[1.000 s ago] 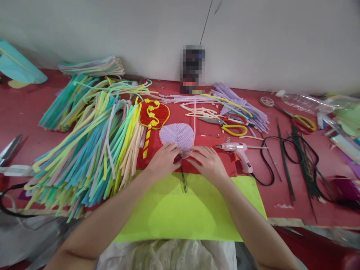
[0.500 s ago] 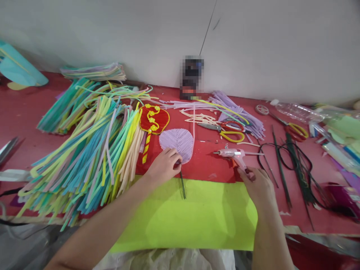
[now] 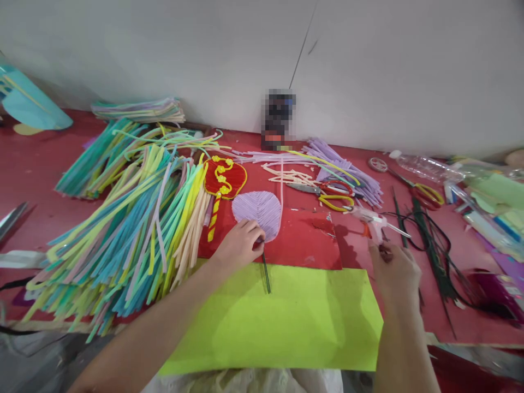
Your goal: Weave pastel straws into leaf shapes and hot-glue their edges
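Note:
My left hand (image 3: 244, 240) is closed at the lower edge of a purple fan shape (image 3: 258, 213) made of pipe cleaners. Out from under its fingers runs a thin dark stem (image 3: 267, 275), and the fingertips partly hide where stem and fan meet. A pink pipe cleaner (image 3: 282, 183) follows the fan's right rim and stands up beyond it. My right hand (image 3: 395, 267) grips a pink hot glue gun (image 3: 373, 219) by its handle, off to the right of the red board (image 3: 305, 245). A finished-looking red and yellow fan (image 3: 225, 177) lies behind the purple one.
Bundles of coloured pipe cleaners (image 3: 135, 229) cover the left. Scissors (image 3: 335, 203), purple pipe cleaners (image 3: 347, 174), dark wire stems (image 3: 429, 240) and a plastic bottle (image 3: 428, 166) lie at the right and back. A yellow-green sheet (image 3: 270, 333) lies along the front edge.
My right hand has carried the glue gun to the right, away from the purple fan and off the red board. My left hand keeps its place at the fan's lower edge.

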Demonstrator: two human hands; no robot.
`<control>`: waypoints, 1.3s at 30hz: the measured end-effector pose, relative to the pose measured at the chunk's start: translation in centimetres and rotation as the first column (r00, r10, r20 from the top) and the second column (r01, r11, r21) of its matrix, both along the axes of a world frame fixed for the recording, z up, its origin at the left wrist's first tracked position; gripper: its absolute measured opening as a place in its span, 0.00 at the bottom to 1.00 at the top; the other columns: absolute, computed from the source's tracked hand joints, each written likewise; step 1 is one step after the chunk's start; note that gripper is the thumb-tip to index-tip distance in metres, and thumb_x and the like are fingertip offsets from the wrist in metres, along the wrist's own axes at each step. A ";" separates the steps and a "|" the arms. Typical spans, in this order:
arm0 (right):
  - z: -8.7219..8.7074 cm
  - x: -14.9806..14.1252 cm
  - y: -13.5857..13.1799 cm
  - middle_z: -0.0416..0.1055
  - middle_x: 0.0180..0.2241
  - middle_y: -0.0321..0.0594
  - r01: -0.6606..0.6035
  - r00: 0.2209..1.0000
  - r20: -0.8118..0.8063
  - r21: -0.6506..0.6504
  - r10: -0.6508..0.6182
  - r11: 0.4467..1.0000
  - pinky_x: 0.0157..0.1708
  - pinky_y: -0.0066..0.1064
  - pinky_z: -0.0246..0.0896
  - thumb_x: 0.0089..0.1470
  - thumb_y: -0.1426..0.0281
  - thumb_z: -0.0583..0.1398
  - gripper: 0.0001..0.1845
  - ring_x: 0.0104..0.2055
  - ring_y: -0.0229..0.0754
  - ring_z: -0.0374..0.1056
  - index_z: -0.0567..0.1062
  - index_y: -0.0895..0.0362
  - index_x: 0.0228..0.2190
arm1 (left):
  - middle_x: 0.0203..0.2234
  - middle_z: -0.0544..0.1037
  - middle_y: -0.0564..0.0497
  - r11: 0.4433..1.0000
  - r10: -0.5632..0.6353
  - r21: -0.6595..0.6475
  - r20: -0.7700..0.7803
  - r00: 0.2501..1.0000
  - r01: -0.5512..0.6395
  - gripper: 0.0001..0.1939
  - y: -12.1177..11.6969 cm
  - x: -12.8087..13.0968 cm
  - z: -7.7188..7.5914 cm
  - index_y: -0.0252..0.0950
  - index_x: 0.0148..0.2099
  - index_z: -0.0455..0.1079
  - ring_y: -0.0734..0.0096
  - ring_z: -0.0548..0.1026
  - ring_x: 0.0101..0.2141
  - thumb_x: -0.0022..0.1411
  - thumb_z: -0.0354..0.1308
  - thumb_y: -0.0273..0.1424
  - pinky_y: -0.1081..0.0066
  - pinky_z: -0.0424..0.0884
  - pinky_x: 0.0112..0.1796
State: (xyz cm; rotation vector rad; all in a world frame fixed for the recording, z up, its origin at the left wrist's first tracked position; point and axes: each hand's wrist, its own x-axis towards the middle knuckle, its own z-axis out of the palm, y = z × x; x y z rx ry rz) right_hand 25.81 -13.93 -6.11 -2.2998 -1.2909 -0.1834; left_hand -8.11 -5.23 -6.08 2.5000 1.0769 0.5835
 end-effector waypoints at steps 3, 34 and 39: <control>-0.8 0.7 0.6 0.68 0.27 0.45 -0.071 0.996 -0.057 -0.111 0.065 0.991 0.31 0.37 0.57 0.51 0.49 0.51 0.26 0.27 0.44 0.63 0.74 0.58 0.29 | 0.34 0.72 0.49 1.000 -0.002 -0.005 -0.008 1.000 0.002 0.04 0.0 0.0 0.1 0.35 0.35 0.67 0.65 0.70 0.38 0.57 0.55 0.22 0.65 0.70 0.40; 1.1 -15.5 5.6 0.75 0.34 0.40 -0.925 0.377 0.012 0.057 0.926 0.376 0.37 0.34 0.67 0.60 0.72 0.55 0.08 0.35 0.40 0.70 0.75 0.55 0.34 | 0.34 0.72 0.50 0.999 0.006 -0.035 -0.062 0.998 -0.008 0.05 0.1 0.0 0.0 0.34 0.36 0.68 0.64 0.68 0.39 0.57 0.57 0.21 0.64 0.69 0.43; -0.5 -15.5 5.8 0.76 0.36 0.41 -0.919 0.365 -0.030 0.150 0.930 0.365 0.37 0.33 0.67 0.60 0.73 0.55 0.07 0.36 0.40 0.71 0.74 0.56 0.35 | 0.34 0.71 0.50 1.000 -0.009 -0.022 -0.062 0.998 0.007 0.05 0.1 -0.1 -0.1 0.34 0.36 0.67 0.65 0.68 0.40 0.57 0.57 0.22 0.64 0.69 0.43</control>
